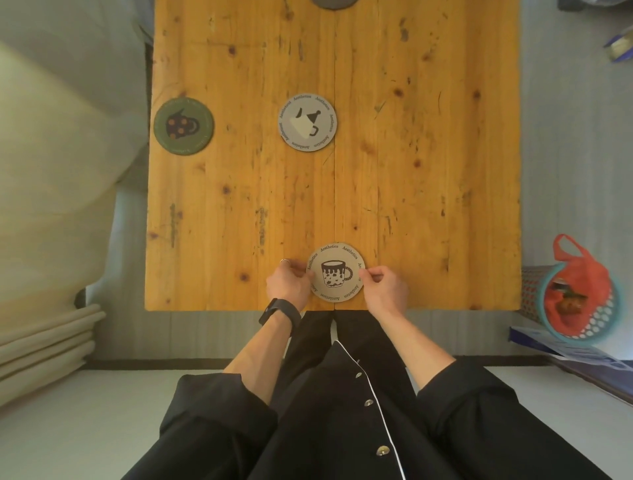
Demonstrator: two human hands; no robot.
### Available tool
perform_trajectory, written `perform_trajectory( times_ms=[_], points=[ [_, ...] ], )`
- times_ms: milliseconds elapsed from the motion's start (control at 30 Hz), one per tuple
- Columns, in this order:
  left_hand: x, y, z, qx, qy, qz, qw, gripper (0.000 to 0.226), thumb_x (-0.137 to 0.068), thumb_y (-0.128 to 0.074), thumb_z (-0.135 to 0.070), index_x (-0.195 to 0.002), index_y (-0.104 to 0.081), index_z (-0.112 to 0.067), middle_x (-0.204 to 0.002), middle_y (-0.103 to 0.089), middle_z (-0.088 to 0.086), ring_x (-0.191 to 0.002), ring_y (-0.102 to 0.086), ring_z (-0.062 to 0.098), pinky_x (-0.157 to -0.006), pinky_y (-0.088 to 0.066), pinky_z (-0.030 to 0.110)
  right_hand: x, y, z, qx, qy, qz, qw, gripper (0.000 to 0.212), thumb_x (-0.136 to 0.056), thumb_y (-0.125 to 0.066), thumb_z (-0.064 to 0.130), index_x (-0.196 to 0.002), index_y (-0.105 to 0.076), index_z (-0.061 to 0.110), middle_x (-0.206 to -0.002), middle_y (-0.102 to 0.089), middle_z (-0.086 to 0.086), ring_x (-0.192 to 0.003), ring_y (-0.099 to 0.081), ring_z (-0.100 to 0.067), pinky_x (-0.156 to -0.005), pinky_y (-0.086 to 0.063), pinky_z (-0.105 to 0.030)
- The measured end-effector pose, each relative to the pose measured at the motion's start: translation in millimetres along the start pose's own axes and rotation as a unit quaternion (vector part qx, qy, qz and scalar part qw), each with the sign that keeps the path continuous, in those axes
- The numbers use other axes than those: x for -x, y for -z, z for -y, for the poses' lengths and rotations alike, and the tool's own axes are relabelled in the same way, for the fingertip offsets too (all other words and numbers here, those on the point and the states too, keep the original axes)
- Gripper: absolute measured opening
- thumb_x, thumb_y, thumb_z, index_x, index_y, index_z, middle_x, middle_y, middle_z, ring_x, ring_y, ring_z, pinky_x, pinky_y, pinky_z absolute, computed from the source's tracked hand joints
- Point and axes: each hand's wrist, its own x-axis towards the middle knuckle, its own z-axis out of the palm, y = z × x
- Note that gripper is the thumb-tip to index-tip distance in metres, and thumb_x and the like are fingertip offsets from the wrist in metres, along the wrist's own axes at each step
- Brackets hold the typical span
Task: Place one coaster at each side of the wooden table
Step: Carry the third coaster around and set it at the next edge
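Item: round beige card-like coaster printed with a dark spotted mug (335, 273), lying flat at the near edge of the rectangular orange-stained pine plank table (428, 171), roughly on its middle seam.

Handling: the left hand (286, 282), with a ring and a black wrist strap, is pinching the coaster's left rim between thumb and fingertips, fingers curled, nothing else in it. The right hand (385, 286) is pinching the right rim the same way. Both are partly closed on the disc's edge.

Step, as judged: seating this coaster at the near side. Doing it well is likely meaning keeping the disc flat, centred along the edge, wholly on the wood, then letting go with both hands together so it is not skidding.

Other stock: a round dark green coaster with a brown spotted motif (183, 125) is sitting at the left edge, slightly overhanging. A round grey coaster with a cream jug design and ring lettering (307, 122) is lying mid-table, seemingly awaiting the right side. A dark round disc, mostly cropped (335, 3), is showing at the far edge.

Surfaces: knotty, scuffed, matt wood; coasters thin, stiff, smooth-faced.
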Motion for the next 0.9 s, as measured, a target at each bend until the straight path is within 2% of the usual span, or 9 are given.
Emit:
perform_trajectory(
  times_ms=[100, 267, 367, 533, 667, 900],
  points=[
    [3.5, -3.0, 2.3, 0.006, -0.011, -0.009, 1.0, 0.016, -0.084, -0.071, -0.026, -0.093, -0.058, -0.023, -0.082, -0.063, -0.006, -0.075, -0.061, 0.015, -0.063, -0.045, 0.026, -2.1, -0.9, -0.6, -0.008, -0.01, -0.002, 1.0, 0.023, -0.095, -0.065, 0.038, -0.102, -0.07, 0.016, -0.087, -0.062, 0.01, -0.083, -0.06, -0.012, -0.07, -0.044, -0.026],
    [8.0, -8.0, 5.1, 0.04, -0.013, -0.034, 0.999, 0.013, -0.086, -0.07, -0.025, -0.092, -0.059, -0.025, -0.083, -0.065, -0.007, -0.075, -0.061, 0.013, -0.056, -0.043, 0.022, -6.4, 1.4, -2.7, 0.005, 0.0, 0.02, 1.0, 0.02, -0.093, -0.067, 0.039, -0.099, -0.07, 0.02, -0.083, -0.061, 0.014, -0.082, -0.062, -0.012, -0.075, -0.049, -0.029],
    [8.6, -8.7, 5.8, 0.057, -0.011, -0.043, 0.997, 0.014, -0.086, -0.07, -0.025, -0.095, -0.061, -0.024, -0.084, -0.067, -0.006, -0.075, -0.062, 0.012, -0.053, -0.04, 0.018, -5.5, 1.3, -5.9, 0.012, 0.009, 0.023, 1.0, 0.017, -0.092, -0.068, 0.039, -0.095, -0.069, 0.022, -0.077, -0.059, 0.018, -0.077, -0.062, -0.008, -0.073, -0.051, -0.028],
    [5.4, -6.4, 5.8, 0.033, -0.019, -0.028, 0.999, 0.014, -0.086, -0.07, -0.026, -0.094, -0.06, -0.023, -0.085, -0.066, -0.005, -0.077, -0.062, 0.014, -0.055, -0.043, 0.022, -0.1, -2.6, -8.4, -0.003, 0.024, 0.0, 1.0, 0.02, -0.093, -0.068, 0.037, -0.097, -0.07, 0.018, -0.083, -0.064, 0.011, -0.08, -0.064, -0.012, -0.074, -0.055, -0.03],
    [3.8, -3.7, 7.4, 0.006, -0.034, -0.012, 0.999, 0.015, -0.086, -0.069, -0.026, -0.096, -0.06, -0.022, -0.086, -0.066, -0.005, -0.078, -0.062, 0.016, -0.067, -0.05, 0.028, 2.5, -1.3, -8.2, -0.015, 0.025, 0.004, 1.0, 0.02, -0.094, -0.067, 0.038, -0.098, -0.07, 0.018, -0.086, -0.065, 0.01, -0.082, -0.064, -0.012, -0.073, -0.053, -0.028],
    [3.4, 1.1, 9.7, -0.049, -0.07, 0.01, 0.996, 0.016, -0.087, -0.066, -0.034, -0.097, -0.057, -0.027, -0.085, -0.064, -0.008, -0.07, -0.06, 0.007, -0.054, -0.048, 0.025, -1.2, 6.8, -6.6, 0.0, 0.024, 0.049, 0.999, 0.015, -0.092, -0.067, 0.042, -0.089, -0.06, 0.03, -0.088, -0.066, 0.013, -0.079, -0.063, -0.004, -0.062, -0.046, -0.02]
  ],
)
